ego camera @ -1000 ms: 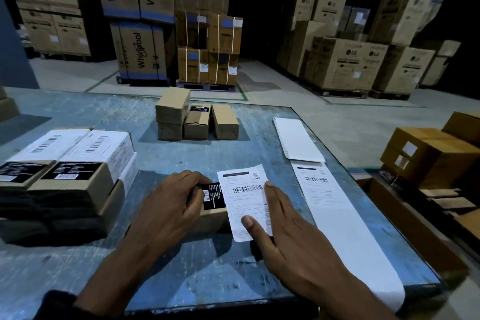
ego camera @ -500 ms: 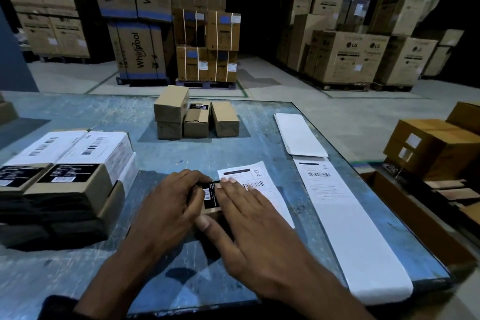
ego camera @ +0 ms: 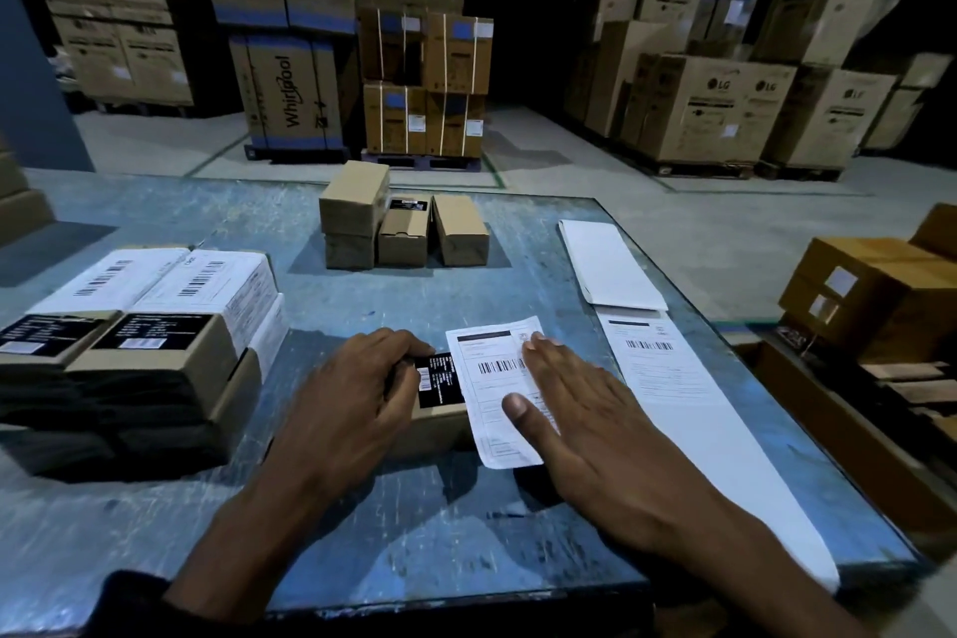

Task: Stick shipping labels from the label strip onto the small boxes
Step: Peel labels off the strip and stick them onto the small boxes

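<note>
A worn blue counter [ego camera: 466, 534] stands in a dim warehouse, with pallets of tall cartons [ego camera: 290, 93] on the concrete floor [ego camera: 699, 233] behind. At the near middle, the left hand [ego camera: 357, 394] grips a small box [ego camera: 435, 422], fingers curled over its far end. The right hand [ego camera: 580, 409] lies flat, fingers straight and together, pressing a shipping label [ego camera: 492, 378] onto the box top. The label strip [ego camera: 689, 409] runs along the counter's right edge. Labelled boxes [ego camera: 171, 316] sit stacked at left; unlabelled boxes [ego camera: 404, 223] cluster further back
</note>
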Tool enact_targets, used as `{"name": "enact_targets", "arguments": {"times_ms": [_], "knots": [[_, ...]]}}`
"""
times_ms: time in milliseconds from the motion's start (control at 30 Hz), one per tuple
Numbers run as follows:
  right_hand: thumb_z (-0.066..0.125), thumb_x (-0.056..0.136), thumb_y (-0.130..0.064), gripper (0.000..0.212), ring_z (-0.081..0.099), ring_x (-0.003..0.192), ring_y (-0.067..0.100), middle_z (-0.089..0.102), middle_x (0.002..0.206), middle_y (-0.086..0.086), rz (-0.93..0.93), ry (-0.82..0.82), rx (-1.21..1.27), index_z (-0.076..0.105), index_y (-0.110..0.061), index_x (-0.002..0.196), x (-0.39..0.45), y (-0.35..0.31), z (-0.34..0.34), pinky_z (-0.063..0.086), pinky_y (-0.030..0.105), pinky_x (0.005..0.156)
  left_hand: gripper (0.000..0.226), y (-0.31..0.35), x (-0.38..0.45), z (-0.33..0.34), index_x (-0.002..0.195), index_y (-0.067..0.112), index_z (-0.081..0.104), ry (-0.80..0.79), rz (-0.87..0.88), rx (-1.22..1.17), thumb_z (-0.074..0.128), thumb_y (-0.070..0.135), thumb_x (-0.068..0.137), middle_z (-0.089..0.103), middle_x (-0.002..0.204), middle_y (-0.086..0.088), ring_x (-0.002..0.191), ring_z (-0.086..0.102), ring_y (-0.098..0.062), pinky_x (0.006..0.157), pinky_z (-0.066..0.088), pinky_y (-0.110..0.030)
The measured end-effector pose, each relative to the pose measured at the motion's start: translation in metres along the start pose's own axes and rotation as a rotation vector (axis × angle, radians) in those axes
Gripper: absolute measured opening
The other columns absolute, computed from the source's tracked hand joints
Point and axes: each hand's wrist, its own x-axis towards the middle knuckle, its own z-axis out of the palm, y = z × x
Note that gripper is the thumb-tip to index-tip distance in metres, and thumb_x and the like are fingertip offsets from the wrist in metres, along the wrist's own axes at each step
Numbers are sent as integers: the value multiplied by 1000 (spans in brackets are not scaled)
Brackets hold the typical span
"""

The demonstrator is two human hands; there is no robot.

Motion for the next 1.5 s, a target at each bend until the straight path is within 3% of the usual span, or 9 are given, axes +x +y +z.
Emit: {"name": "enact_targets", "arguments": {"times_ms": [267, 533, 800, 900, 1000, 1100, 1200, 1333, 1500], "knots": [[1, 91, -84, 89, 4, 157, -7, 13, 175, -22, 93, 276, 159, 13, -42, 168, -7, -22, -14, 0, 22, 122, 28, 1, 1, -1, 113, 29, 71, 11, 15, -7, 46, 26, 101, 68, 101, 12, 89, 58, -1, 70, 43, -21], [1, 98, -80, 83, -20, 156, -11, -5, 178, -21, -164, 75, 23, 2, -39, 170, 7, -54, 24, -15, 31, 130, 30, 2, 0, -4, 111, 29, 72, 11, 59, -45, 48, 30, 93, 68, 99, 16, 92, 61, -6, 76, 50, -33], [1, 92, -82, 80, -22, 147, -24, -11, 171, -32, 76, 101, 152, -3, -51, 167, -2, 1, 17, -14, 26, 130, 38, -4, 1, -2, 110, 38, 69, -56, 41, -44, 37, 59, 107, 70, 94, 23, 88, 64, 1, 75, 54, -33], [7, 94, -86, 74, 17, 153, -16, 31, 170, -27, 108, 185, 392, 31, -59, 159, -3, 12, 16, 10, 35, 134, 52, 1, -1, -4, 105, 41, 67, -89, 36, -42, 25, 72, 103, 69, 91, 24, 87, 64, 1, 74, 53, -33], [12, 85, -99, 77, 66, 125, 2, 75, 125, -23, 208, 179, 784, 69, -64, 123, 3, 21, 8, 42, 42, 121, 67, 7, -4, -4, 110, 40, 69, -145, -28, -108, 17, 80, 98, 71, 96, 24, 90, 66, 3, 80, 52, -31], [17, 66, -107, 89, 74, 116, 11, 80, 116, -16, 253, 122, 914, 75, -61, 115, 9, 21, 0, 48, 47, 116, 74, 10, -5, -6, 119, 51, 67, -227, -130, -227, 17, 94, 85, 68, 108, 32, 100, 61, 13, 86, 47, -24], [16, 72, -108, 89, 76, 110, 14, 82, 110, -12, 283, 124, 889, 79, -56, 110, 15, 17, -6, 51, 46, 113, 73, 4, -1, -11, 128, 73, 47, -369, -87, -199, 46, 105, 62, 54, 124, 40, 115, 52, 19, 93, 43, -19], [44, 88, -91, 65, 78, 105, 13, 82, 109, -11, 255, 154, 943, 82, -43, 110, 16, 14, -16, 57, 40, 102, 107, -15, 3, -15, 144, 56, 42, -437, -6, -187, 96, 68, 52, 54, 130, 31, 117, 52, 17, 92, 43, -6], [78, 89, -53, 46, 78, 108, 28, 80, 120, 0, 163, 165, 1101, 73, -27, 127, 17, 11, -37, 59, 34, 81, 93, -21, 8, -8, 139, 37, 55, -214, 121, -380, 101, 23, 59, 66, 126, 22, 118, 65, -1, 96, 51, -14]]}}
